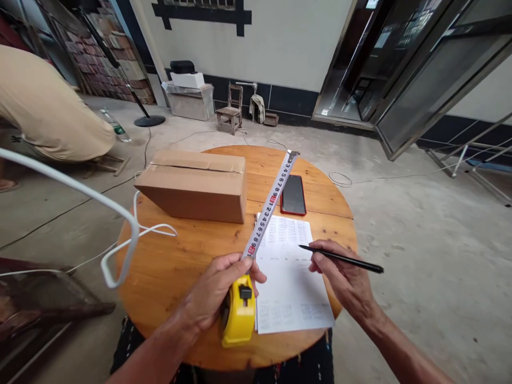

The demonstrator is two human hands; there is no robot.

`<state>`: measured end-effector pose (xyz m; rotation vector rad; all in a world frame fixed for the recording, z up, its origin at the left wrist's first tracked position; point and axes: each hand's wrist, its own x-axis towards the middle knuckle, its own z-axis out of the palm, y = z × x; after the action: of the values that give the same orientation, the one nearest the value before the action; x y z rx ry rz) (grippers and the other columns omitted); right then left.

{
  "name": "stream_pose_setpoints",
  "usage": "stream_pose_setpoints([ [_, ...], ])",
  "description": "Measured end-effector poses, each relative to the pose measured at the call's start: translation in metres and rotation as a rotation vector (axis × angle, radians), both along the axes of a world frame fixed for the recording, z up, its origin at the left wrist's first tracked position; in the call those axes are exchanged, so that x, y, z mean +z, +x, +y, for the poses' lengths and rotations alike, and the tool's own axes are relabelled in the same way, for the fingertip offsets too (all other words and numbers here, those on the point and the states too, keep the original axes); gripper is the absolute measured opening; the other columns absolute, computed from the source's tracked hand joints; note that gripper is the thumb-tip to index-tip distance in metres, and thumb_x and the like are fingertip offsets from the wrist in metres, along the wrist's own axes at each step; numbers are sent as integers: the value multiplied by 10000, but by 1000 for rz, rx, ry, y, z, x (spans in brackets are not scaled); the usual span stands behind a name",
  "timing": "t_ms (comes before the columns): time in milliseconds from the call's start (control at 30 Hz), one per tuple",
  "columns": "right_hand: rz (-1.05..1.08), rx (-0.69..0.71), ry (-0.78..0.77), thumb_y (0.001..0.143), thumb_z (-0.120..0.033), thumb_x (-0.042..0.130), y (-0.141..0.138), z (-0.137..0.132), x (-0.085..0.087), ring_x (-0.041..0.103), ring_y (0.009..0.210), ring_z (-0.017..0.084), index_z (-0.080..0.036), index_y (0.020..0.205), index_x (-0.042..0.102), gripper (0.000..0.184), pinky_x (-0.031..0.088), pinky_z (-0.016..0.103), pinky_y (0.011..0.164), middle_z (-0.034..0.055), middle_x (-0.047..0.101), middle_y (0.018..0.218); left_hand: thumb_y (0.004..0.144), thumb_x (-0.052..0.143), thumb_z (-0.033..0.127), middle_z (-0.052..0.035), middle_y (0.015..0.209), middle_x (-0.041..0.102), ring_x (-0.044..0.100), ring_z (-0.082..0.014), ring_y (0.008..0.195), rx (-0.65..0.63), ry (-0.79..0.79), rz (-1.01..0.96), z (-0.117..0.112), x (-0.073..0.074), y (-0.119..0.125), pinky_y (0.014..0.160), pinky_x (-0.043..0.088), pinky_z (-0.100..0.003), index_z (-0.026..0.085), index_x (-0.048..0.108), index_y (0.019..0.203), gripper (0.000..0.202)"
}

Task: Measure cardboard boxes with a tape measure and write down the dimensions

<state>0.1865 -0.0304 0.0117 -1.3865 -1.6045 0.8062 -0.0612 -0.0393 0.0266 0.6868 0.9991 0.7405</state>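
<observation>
My left hand [222,282] is closed around a yellow tape measure [240,317], its thumb pressed on the blade near the 20 mark. The pulled-out blade slants up and away over the table, its metal hook at the far end. Between the fingers of my right hand [340,272] is a slim black pen [352,260], its tip pointing left above the paper. White printed sheets [294,282] lie on the round wooden table [176,309] between both hands. A closed cardboard box [196,186] rests at the table's far left. A dark phone with a red edge [293,194] lies beyond the paper.
A white bent tube [80,186] crosses the left side close to me. At the far left a person in a beige top [44,106] is bent low. Cables run over the concrete floor. A small wooden chair [231,111] stands by the wall, left of a glass door [428,90].
</observation>
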Motion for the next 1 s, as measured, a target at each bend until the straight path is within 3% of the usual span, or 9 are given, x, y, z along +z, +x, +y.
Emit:
stream_pose_setpoints([
  [200, 109, 18, -14, 901, -324, 512, 1, -3, -4, 627, 674, 178, -235, 1008, 640, 190, 516, 310, 598, 32, 657, 755, 845, 575, 389, -19, 547, 634, 503, -83, 454, 8, -49, 4, 27, -10, 13, 472, 365, -191, 99, 714, 874, 322],
  [367, 49, -70, 0, 886, -310, 545, 2, 0, -9, 580, 563, 149, -222, 858, 642, 134, 482, 281, 557, -5, 608, 602, 833, 595, 380, -20, 542, 642, 491, -80, 423, 27, -126, 11, 36, -21, 15, 449, 360, -192, 89, 707, 913, 322],
  [533, 87, -47, -28, 884, -246, 558, -8, 6, -15, 609, 592, 134, -229, 959, 631, 106, 491, 251, 554, -12, 653, 675, 848, 577, 367, -22, 555, 653, 496, -80, 421, 25, -194, 20, 39, -24, 13, 443, 372, -191, 92, 686, 973, 321],
  [733, -21, 52, 55, 874, -198, 549, -23, 12, -6, 617, 644, 128, -237, 940, 612, 99, 484, 235, 566, -13, 645, 736, 871, 551, 339, -17, 570, 654, 508, -77, 454, 55, -214, 15, 39, -23, 12, 462, 391, -175, 105, 668, 956, 275],
  [900, -35, -20, 19, 902, -197, 494, -21, 0, -12, 562, 582, 107, -228, 944, 557, 82, 465, 223, 561, -30, 568, 654, 859, 556, 397, -10, 579, 635, 515, -87, 480, 67, -244, 2, 38, -25, 10, 483, 412, -189, 124, 675, 912, 302],
  [1000, -104, 21, 38, 896, -174, 487, -19, -8, -14, 554, 597, 102, -222, 951, 540, 90, 450, 218, 556, -19, 557, 691, 857, 543, 430, -11, 575, 623, 509, -90, 481, 46, -247, 13, 37, -26, 8, 478, 404, -192, 129, 683, 875, 332],
])
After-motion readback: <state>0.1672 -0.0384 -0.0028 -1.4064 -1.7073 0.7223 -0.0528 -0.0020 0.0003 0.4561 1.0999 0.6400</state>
